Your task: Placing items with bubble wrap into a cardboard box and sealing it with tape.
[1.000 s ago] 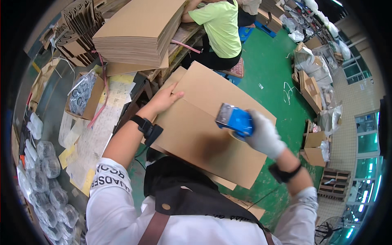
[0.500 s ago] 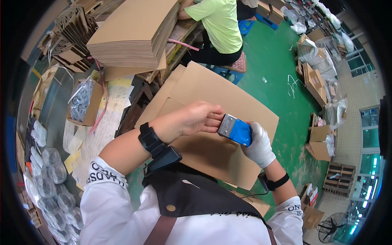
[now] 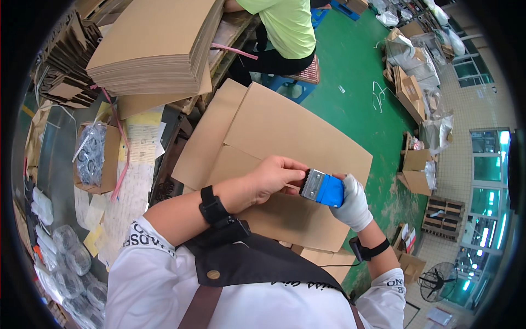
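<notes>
Through the head view, I find stacked cardboard sheets (image 3: 148, 38) at upper left, a seated person (image 3: 287, 27) at top centre, and an open carton (image 3: 111, 164) at left. The left forearm (image 3: 181, 216) hides part of the large cardboard (image 3: 290, 131) at centre. Right of centre, the white-gloved right hand (image 3: 353, 205) grips a blue tape dispenser (image 3: 329, 190). The left hand (image 3: 276, 178) curls half-closed by its toothed edge (image 3: 305, 181); I cannot tell whether it pinches anything.
</notes>
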Available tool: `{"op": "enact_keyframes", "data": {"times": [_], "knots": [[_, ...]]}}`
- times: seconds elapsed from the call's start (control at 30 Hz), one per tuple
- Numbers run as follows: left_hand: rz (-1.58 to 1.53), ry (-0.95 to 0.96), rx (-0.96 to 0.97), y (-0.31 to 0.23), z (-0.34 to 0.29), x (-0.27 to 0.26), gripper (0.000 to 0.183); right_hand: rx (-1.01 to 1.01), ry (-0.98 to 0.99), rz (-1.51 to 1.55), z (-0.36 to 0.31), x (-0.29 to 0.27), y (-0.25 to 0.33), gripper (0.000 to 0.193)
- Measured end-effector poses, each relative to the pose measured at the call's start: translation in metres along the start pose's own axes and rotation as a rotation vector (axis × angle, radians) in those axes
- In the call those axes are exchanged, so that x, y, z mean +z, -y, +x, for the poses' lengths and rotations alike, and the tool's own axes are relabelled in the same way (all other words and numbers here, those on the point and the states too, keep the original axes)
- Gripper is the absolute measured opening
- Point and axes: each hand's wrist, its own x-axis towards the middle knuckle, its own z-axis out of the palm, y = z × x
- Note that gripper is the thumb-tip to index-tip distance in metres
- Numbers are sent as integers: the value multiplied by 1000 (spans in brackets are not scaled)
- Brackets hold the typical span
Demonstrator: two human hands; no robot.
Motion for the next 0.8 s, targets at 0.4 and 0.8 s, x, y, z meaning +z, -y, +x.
{"op": "enact_keyframes", "data": {"times": [0.4,0.8], "knots": [[-133,-89,-69,26,27,-15,16,-45,43,-52,14,0,10,53],[617,-695,468,-1,-31,-221,13,-145,523,-356,131,15,143,62]]}}
